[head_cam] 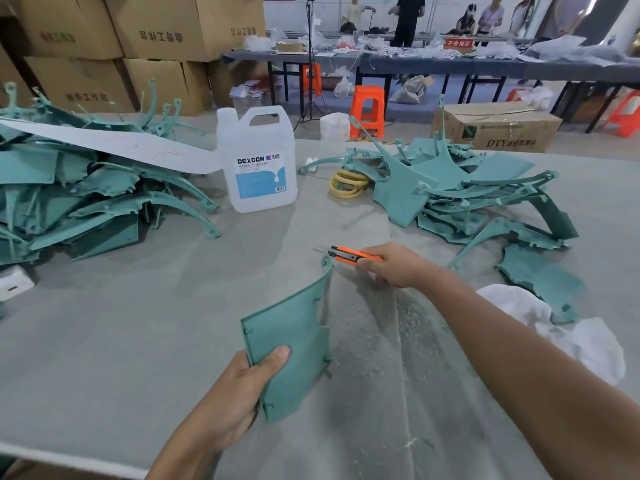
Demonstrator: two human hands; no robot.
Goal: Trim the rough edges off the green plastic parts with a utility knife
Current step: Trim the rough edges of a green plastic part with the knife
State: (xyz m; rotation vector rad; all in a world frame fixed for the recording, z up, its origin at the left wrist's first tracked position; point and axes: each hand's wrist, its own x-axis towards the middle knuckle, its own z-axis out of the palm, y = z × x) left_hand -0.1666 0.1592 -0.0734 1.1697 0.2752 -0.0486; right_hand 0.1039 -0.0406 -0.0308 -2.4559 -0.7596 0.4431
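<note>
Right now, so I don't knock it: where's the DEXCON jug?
Head view: the DEXCON jug stands upright left of centre, between the left green parts pile and yellow rings.

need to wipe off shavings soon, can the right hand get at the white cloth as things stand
Probably: the white cloth lies in the open beside that forearm, but the right hand grips the utility knife, so it isn't free.
</note>
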